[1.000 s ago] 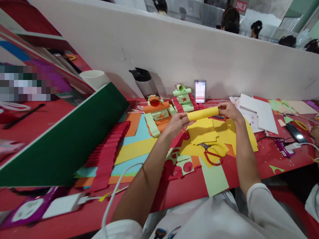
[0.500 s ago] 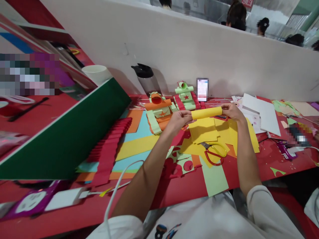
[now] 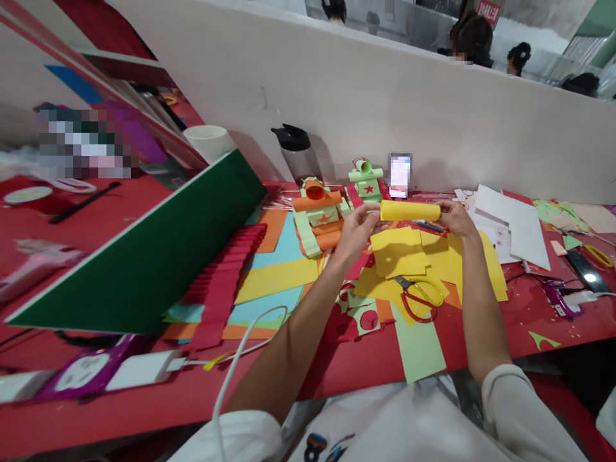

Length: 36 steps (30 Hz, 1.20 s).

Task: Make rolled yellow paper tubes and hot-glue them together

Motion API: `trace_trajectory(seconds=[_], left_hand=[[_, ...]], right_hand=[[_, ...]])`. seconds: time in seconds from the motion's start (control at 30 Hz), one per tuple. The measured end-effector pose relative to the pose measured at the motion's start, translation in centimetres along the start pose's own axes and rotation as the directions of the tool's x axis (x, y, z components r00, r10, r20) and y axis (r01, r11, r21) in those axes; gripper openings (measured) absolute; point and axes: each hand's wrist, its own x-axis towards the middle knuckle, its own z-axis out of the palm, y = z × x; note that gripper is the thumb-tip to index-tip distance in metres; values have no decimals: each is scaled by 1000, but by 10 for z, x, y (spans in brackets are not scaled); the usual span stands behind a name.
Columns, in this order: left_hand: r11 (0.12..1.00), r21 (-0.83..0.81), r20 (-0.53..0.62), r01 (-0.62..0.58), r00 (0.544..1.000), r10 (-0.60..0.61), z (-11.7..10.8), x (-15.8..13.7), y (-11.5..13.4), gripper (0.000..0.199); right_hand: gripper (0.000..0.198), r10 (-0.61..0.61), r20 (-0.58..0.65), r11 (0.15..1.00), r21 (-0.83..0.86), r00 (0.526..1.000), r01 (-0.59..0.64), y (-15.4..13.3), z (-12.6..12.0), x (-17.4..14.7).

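Observation:
A rolled tube of yellow paper (image 3: 410, 210) is held level above the table between my two hands. My left hand (image 3: 360, 230) has its fingers closed at the tube's left end, and my right hand (image 3: 458, 218) pinches the right end. Beneath the tube lie several yellow paper sheets (image 3: 399, 250). Scissors (image 3: 421, 296) with one red and one yellow handle rest on them. Just left of the tube stand an orange and green paper model (image 3: 321, 218) and a green and red paper model (image 3: 366, 183), each with a star.
A green board (image 3: 144, 256) leans at the left, beside red pleated paper (image 3: 224, 282). A bottle (image 3: 296, 154) and a lit phone (image 3: 400, 175) stand along the white partition (image 3: 337, 83). White foam board (image 3: 524, 231) lies at right. A white cable (image 3: 226, 385) crosses near my left forearm.
The tube has come from a slight slant to nearly level and looks a little thicker. My hands still hold its ends. The whole view has shifted slightly, with objects appearing farther right.

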Motion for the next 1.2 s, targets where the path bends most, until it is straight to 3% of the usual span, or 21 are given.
trace_trajectory(seconds=[0.2, 0.37, 0.63, 0.83, 1.0, 1.2], left_hand=[[995, -96, 29, 0, 1000, 3, 5, -5, 4, 30], [999, 34, 109, 1, 994, -4, 2, -6, 12, 43], [955, 290, 239, 67, 961, -140, -9, -6, 19, 9], [886, 460, 401, -51, 903, -157, -20, -5, 20, 9], [847, 514, 450, -134, 883, -133, -26, -2, 15, 12], [834, 508, 569, -216, 811, -136, -34, 1, 15, 12]], right_hand=[[52, -107, -81, 990, 78, 991, 114, 14, 8, 8], [47, -138, -38, 990, 5, 990, 139, 9, 6, 3], [36, -158, 94, 983, -76, 983, 166, -4, -7, -3], [28, -120, 170, 978, -148, 978, 145, -16, -11, -11], [28, -89, 189, 979, -164, 978, 121, -25, -8, -18], [11, -58, 282, 917, -364, 958, 163, -53, -9, -34]])
